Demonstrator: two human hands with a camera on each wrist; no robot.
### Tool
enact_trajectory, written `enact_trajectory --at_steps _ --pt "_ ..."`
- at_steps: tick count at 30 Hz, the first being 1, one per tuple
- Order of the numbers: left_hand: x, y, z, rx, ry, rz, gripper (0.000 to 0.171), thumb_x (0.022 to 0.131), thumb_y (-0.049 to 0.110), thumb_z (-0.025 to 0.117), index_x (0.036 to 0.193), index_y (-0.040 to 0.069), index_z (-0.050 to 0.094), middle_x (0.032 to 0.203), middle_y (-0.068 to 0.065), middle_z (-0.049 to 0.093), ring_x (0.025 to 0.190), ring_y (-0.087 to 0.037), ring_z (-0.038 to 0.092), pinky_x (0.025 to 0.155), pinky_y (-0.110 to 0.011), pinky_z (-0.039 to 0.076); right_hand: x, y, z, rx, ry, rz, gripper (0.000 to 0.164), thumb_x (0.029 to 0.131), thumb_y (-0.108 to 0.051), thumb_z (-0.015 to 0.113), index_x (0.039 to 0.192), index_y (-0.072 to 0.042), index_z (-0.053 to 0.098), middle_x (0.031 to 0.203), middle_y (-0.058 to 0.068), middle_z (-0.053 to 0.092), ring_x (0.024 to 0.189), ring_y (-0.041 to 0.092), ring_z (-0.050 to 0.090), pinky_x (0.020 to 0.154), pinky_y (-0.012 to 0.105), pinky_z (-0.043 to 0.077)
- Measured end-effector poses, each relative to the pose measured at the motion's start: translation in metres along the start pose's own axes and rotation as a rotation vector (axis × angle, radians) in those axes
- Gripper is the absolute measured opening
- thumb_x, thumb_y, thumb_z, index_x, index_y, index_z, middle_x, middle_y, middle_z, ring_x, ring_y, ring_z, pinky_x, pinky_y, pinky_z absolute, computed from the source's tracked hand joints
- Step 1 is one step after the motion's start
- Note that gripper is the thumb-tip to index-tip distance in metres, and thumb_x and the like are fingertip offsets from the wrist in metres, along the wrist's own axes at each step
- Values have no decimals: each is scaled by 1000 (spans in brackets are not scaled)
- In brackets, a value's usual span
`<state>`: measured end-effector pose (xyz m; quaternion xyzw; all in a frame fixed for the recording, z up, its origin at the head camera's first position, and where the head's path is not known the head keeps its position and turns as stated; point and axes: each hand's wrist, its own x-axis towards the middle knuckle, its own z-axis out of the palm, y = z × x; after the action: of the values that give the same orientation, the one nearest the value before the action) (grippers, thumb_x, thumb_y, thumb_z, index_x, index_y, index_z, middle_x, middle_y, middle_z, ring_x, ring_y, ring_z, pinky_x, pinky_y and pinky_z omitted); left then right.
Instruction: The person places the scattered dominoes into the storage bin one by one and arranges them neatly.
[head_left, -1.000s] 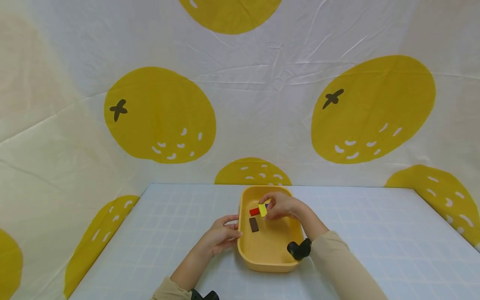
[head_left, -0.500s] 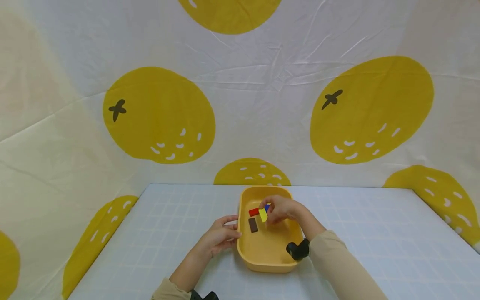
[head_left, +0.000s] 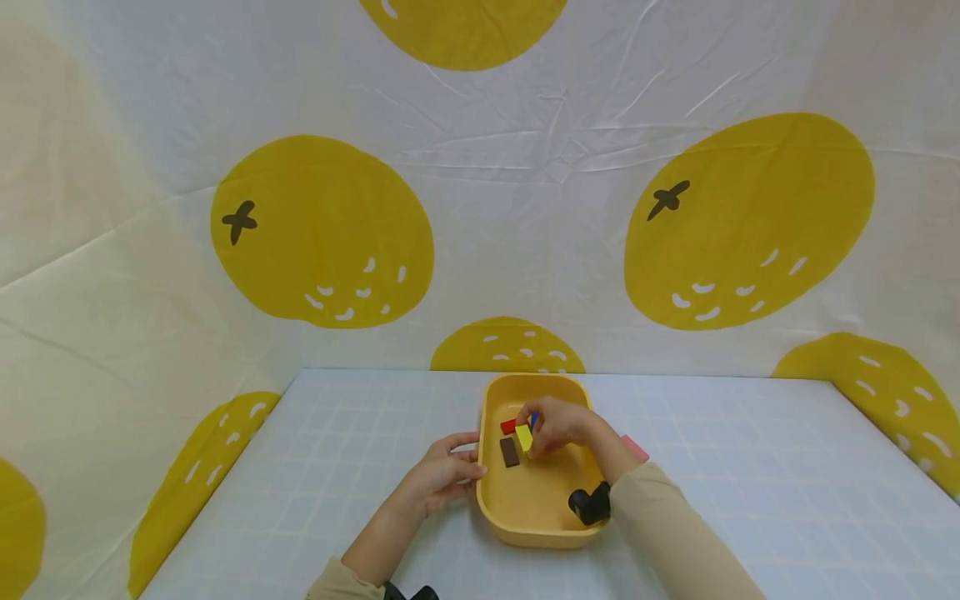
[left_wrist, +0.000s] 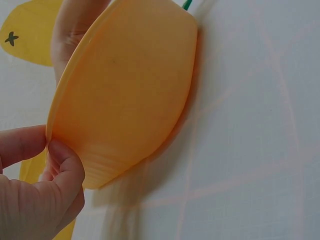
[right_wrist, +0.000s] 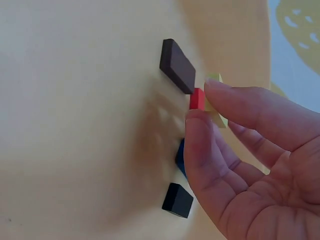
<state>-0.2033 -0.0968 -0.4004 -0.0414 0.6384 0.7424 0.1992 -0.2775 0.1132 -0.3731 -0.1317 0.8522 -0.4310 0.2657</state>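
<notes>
A yellow-orange plastic tub stands on the table with small coloured blocks inside. My left hand holds its left rim, thumb and fingers pinching the edge in the left wrist view. Over the tub, my right hand pinches a yellow block between thumb and fingertip. Close behind that block is a red block. A dark brown block lies on the tub floor nearby. The blue block is partly hidden by my right fingers, and a black block sits beside it.
Beyond my right forearm, part of a pink object shows on the table. A green tip pokes out past the tub's outer wall. A white cloth with yellow fruit prints hangs behind and at the left.
My right hand has come down slightly toward the tub's near end with the yellow block. The pink object now shows past the right forearm. My left hand stays at the rim.
</notes>
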Motion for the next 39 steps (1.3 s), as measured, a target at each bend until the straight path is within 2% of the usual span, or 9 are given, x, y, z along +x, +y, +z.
enact_trajectory --at_steps 9,17,24,29,34,39 --pt "1 -1 -1 12 -1 2 58 83 -11 57 136 -5 34 108 -17 54 80 -17 56 70 -29 51 -3 -1 0 11 14 7 43 68 11 73 107 4 55 72 8 51 60 17 53 61 29 53" --pt "0 -1 0 25 28 -13 57 83 -10 58 135 -4 37 111 -19 54 85 -21 57 76 -33 52 -11 2 -21 107 48 -71 44 74 6 67 115 6 52 78 11 61 66 20 58 70 35 53" --pt "0 -1 1 24 32 -7 58 82 -11 58 135 -4 37 109 -18 54 82 -20 56 75 -32 52 -34 6 -56 123 81 -110 43 78 -1 67 117 5 51 89 13 56 79 28 61 75 36 53" --pt "0 0 0 23 44 -20 59 82 -10 59 135 -3 38 112 -19 54 81 -19 56 74 -32 52 -55 21 -76 143 78 -109 43 81 -2 65 119 8 47 93 15 54 85 32 60 77 36 53" --pt "1 -1 0 20 46 -20 58 81 -11 59 135 -3 38 111 -19 54 82 -20 56 71 -30 52 -75 39 -89 149 95 -85 41 81 -4 64 118 6 48 94 14 54 83 26 60 79 37 52" --pt "2 -2 0 14 42 -14 58 82 -11 59 135 -3 38 110 -17 54 83 -20 56 72 -30 51 -95 58 -95 135 104 -51 42 82 -10 66 119 1 50 97 13 54 91 29 59 81 37 51"
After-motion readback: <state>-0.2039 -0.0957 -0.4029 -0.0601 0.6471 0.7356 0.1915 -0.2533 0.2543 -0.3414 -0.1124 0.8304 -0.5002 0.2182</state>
